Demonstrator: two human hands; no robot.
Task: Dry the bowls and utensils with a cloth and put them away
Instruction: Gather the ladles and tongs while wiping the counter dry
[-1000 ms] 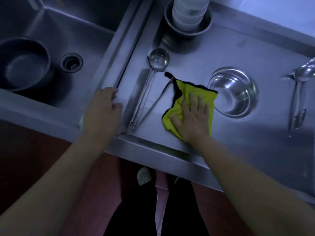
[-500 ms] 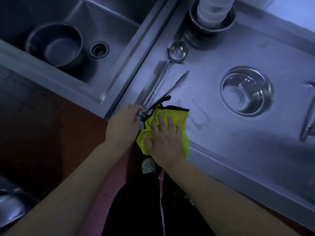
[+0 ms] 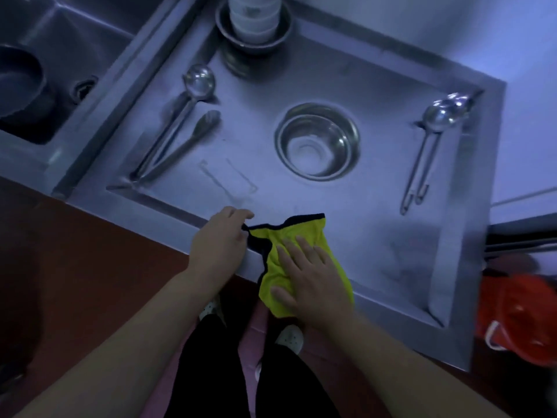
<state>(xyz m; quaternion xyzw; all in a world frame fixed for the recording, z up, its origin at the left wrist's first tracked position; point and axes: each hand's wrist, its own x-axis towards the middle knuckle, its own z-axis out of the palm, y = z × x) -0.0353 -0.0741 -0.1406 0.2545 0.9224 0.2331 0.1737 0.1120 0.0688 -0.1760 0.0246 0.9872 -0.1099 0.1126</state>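
Note:
A yellow cloth with a black edge (image 3: pixel 301 230) lies over the front rim of the steel draining board (image 3: pixel 376 206). My right hand (image 3: pixel 310 276) presses flat on it, fingers spread. My left hand (image 3: pixel 220 239) pinches the cloth's black corner at the rim. A steel bowl (image 3: pixel 318 140) stands upright in the middle of the board. A ladle (image 3: pixel 180 116) and tongs (image 3: pixel 187 143) lie at the left. More ladles (image 3: pixel 428 146) lie at the right. White bowls stacked in a steel bowl (image 3: pixel 254 22) stand at the back.
A sink (image 3: pixel 75 49) at the left holds a dark pot (image 3: pixel 18 82). An orange bucket (image 3: pixel 524 321) sits on the floor at the right. My legs and shoes (image 3: pixel 289 336) are below the counter edge.
The cloth and my right hand slid right along the front rim. My left hand left the ladle handle and took the cloth's corner. The view shifted right.

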